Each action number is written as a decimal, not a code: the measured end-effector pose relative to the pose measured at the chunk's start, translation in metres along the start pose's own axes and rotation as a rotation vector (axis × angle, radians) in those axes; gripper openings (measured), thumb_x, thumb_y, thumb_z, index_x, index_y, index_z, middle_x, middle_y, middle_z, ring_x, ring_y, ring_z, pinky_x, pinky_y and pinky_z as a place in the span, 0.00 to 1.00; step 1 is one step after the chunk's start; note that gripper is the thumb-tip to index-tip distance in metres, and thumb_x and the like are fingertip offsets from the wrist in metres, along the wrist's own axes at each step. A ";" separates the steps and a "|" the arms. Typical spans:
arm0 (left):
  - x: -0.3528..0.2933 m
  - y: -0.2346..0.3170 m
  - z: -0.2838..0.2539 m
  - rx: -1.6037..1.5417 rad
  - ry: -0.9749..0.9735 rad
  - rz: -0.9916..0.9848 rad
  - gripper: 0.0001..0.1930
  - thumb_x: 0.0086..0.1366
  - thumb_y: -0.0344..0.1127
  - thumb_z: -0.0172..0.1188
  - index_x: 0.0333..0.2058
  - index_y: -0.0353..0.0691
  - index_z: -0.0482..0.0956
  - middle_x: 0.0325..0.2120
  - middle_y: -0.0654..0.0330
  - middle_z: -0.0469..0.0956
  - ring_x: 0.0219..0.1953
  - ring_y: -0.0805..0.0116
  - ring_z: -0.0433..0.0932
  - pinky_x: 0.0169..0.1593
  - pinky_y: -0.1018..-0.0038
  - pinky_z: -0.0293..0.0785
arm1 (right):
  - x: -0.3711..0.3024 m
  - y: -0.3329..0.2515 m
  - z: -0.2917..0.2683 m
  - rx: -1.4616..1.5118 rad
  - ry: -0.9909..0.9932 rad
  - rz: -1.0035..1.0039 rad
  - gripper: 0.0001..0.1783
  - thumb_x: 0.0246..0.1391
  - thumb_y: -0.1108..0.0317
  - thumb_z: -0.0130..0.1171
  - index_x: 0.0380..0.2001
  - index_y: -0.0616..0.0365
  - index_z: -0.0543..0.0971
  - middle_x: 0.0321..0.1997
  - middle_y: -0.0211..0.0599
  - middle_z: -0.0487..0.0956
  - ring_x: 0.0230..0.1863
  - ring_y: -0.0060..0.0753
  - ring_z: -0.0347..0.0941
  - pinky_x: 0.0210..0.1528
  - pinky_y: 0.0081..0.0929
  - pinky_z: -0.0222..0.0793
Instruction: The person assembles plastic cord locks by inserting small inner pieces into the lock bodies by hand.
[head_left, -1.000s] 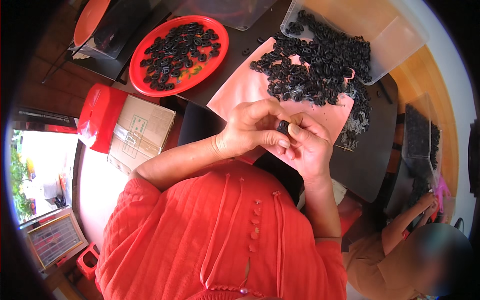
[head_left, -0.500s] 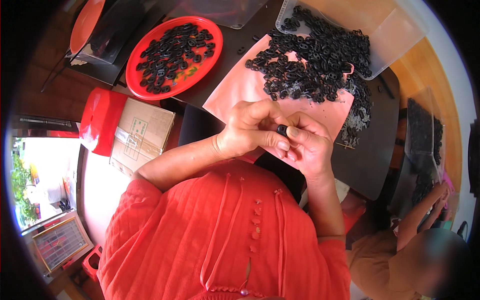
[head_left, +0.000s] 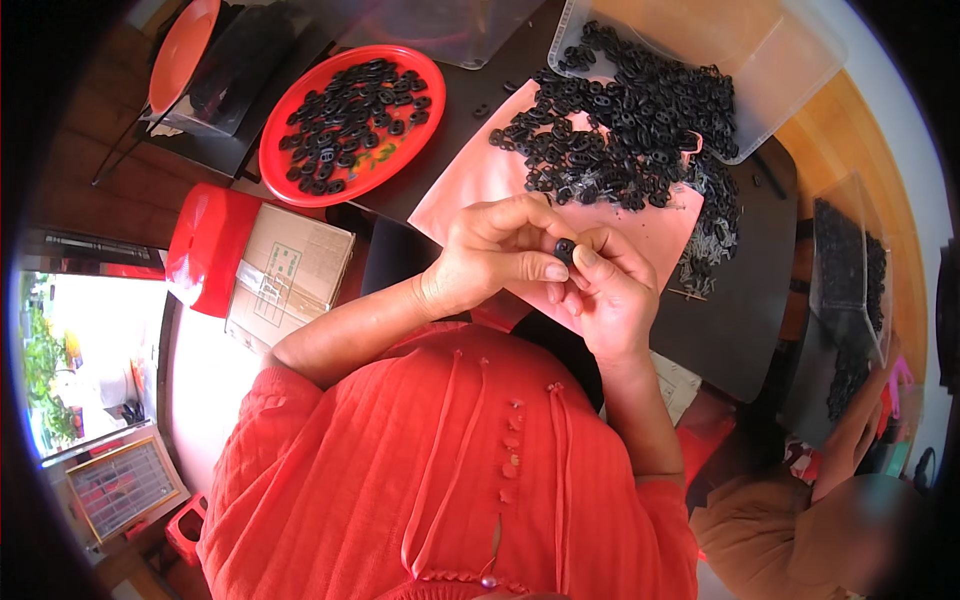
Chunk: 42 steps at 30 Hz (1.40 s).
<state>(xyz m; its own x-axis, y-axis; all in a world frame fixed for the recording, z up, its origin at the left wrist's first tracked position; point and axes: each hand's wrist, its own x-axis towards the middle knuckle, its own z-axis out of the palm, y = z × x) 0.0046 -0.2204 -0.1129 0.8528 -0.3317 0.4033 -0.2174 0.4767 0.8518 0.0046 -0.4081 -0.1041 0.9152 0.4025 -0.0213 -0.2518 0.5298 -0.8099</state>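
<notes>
My left hand [head_left: 500, 255] and my right hand [head_left: 608, 290] meet over the near edge of a pink sheet [head_left: 480, 190] on the dark table [head_left: 740, 310]. Together they pinch one small black plastic piece [head_left: 565, 248] between thumbs and fingertips. Beyond the hands a large heap of black plastic pieces [head_left: 630, 125] spreads over the pink sheet and spills out of a clear plastic bin [head_left: 780, 60]. A red round tray [head_left: 352, 108] holding several black pieces lies to the far left.
A cardboard box [head_left: 290, 275] and a red stool [head_left: 205, 250] stand left of the table. Another person's hand [head_left: 865, 420] reaches to a clear bin of black parts [head_left: 845, 270] at the right. An orange lid [head_left: 182, 50] sits at the top left.
Both hands stay together on the black piece, fingers shifting only slightly. The view has tilted a little, moving the tray and heap in the picture.
</notes>
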 end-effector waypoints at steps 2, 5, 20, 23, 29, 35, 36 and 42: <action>-0.002 0.003 0.001 0.020 0.013 -0.008 0.13 0.63 0.15 0.63 0.46 0.28 0.76 0.39 0.54 0.78 0.38 0.65 0.84 0.41 0.73 0.84 | 0.000 0.001 0.004 -0.010 0.018 -0.003 0.09 0.64 0.70 0.60 0.34 0.66 0.77 0.25 0.36 0.77 0.20 0.22 0.71 0.22 0.15 0.63; -0.007 0.008 0.010 -0.109 0.182 -0.144 0.12 0.60 0.19 0.68 0.43 0.31 0.80 0.36 0.60 0.76 0.33 0.75 0.77 0.34 0.81 0.75 | -0.001 0.003 0.007 -0.048 0.041 -0.010 0.09 0.64 0.70 0.60 0.33 0.66 0.77 0.23 0.33 0.76 0.20 0.20 0.70 0.23 0.15 0.63; 0.012 0.133 -0.112 1.133 0.600 0.075 0.13 0.56 0.20 0.64 0.41 0.34 0.83 0.32 0.62 0.79 0.35 0.73 0.79 0.38 0.76 0.76 | -0.016 -0.043 -0.048 -0.554 0.408 -0.360 0.06 0.61 0.70 0.63 0.35 0.63 0.81 0.25 0.26 0.77 0.23 0.14 0.68 0.26 0.13 0.60; 0.021 0.099 -0.097 1.375 0.429 0.126 0.15 0.51 0.22 0.66 0.40 0.36 0.83 0.36 0.53 0.80 0.37 0.59 0.80 0.43 0.68 0.78 | -0.015 -0.043 -0.053 -0.636 0.438 -0.420 0.05 0.59 0.73 0.66 0.34 0.63 0.80 0.27 0.24 0.76 0.25 0.11 0.66 0.28 0.13 0.60; 0.060 0.002 -0.005 1.635 -0.298 0.502 0.06 0.45 0.32 0.61 0.22 0.41 0.74 0.25 0.60 0.69 0.30 0.61 0.71 0.27 0.66 0.69 | -0.009 -0.045 -0.041 -0.774 0.344 -0.506 0.05 0.58 0.77 0.66 0.33 0.63 0.78 0.28 0.22 0.75 0.27 0.09 0.63 0.29 0.13 0.59; 0.078 -0.020 0.016 1.729 -0.423 0.494 0.07 0.47 0.32 0.59 0.21 0.37 0.71 0.26 0.56 0.69 0.32 0.60 0.71 0.28 0.68 0.70 | -0.015 -0.050 -0.048 -0.745 0.337 -0.466 0.05 0.59 0.76 0.65 0.32 0.63 0.78 0.28 0.22 0.75 0.27 0.09 0.63 0.29 0.12 0.58; 0.079 -0.021 0.017 1.769 -0.443 0.479 0.07 0.47 0.32 0.59 0.21 0.38 0.70 0.26 0.56 0.69 0.32 0.60 0.71 0.27 0.68 0.70 | -0.015 -0.049 -0.051 -0.705 0.337 -0.454 0.05 0.59 0.77 0.65 0.33 0.63 0.78 0.28 0.22 0.75 0.28 0.09 0.63 0.30 0.12 0.58; 0.084 -0.029 0.010 1.715 -0.444 0.463 0.06 0.48 0.33 0.60 0.23 0.38 0.73 0.25 0.57 0.70 0.30 0.61 0.71 0.26 0.69 0.72 | -0.014 -0.049 -0.052 -0.648 0.306 -0.402 0.03 0.59 0.78 0.64 0.35 0.64 0.78 0.30 0.22 0.76 0.29 0.10 0.64 0.31 0.13 0.60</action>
<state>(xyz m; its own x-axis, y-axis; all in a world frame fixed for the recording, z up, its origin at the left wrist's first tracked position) 0.0773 -0.2700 -0.1003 0.4773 -0.7335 0.4838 -0.8052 -0.5856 -0.0934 0.0200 -0.4786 -0.0945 0.9656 0.0031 0.2602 0.2601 0.0163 -0.9654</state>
